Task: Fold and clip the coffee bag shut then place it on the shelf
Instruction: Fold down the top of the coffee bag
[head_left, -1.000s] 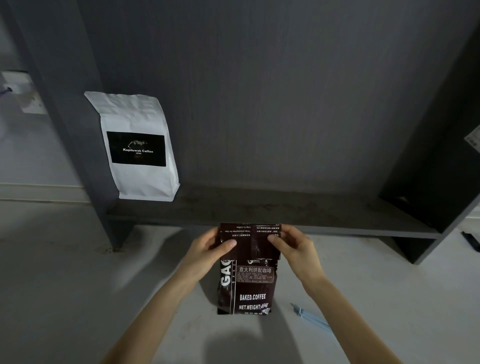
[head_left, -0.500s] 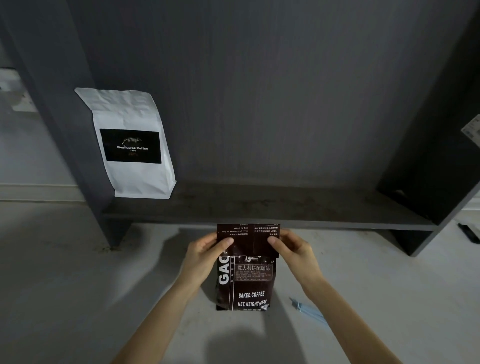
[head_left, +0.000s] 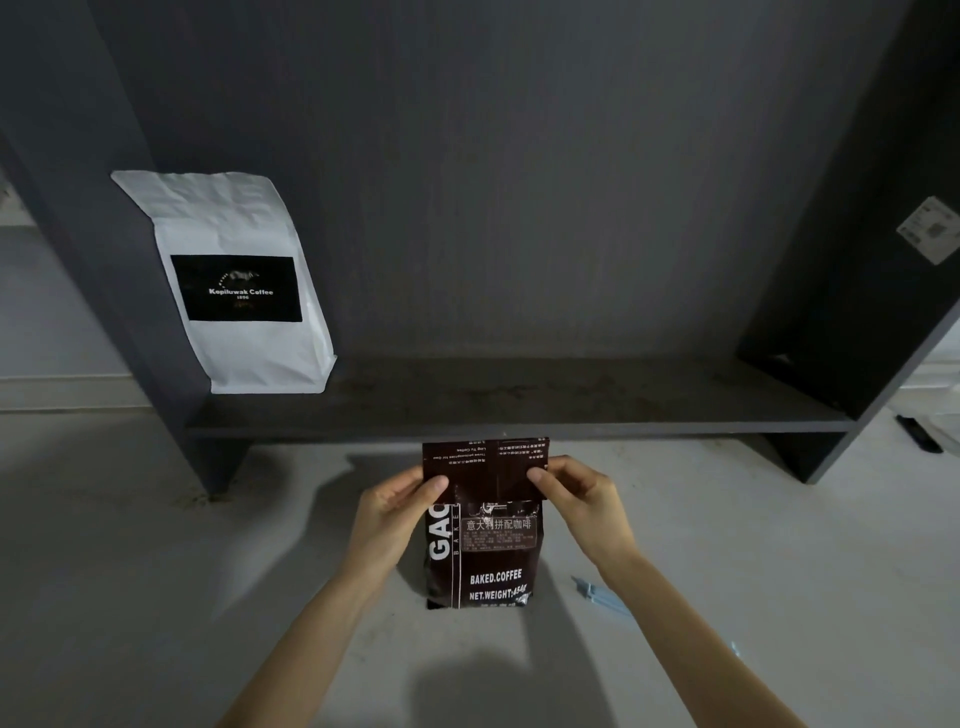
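Here, going from the left: the white coffee bag (head_left: 244, 291) stands on the shelf (head_left: 519, 415), well up and away from the fingers. The left hand (head_left: 392, 512) pinches the left edge of the dark coffee bag (head_left: 483, 525), thumb pressed on the folded-over top flap, the other fingers behind it. The bag stands upright on the floor between both hands, just in front of the shelf's edge. The right hand (head_left: 579, 493) is closed on the flap's right edge in the same way.

The bag looks like thin crinkly film, probably fairly heavy with its contents and slick, so the fold will likely spring open if released; best held at the flap's corners. The blue clip (head_left: 602, 600) lies on the floor below and right of the right fingers, partly hidden by the forearm.
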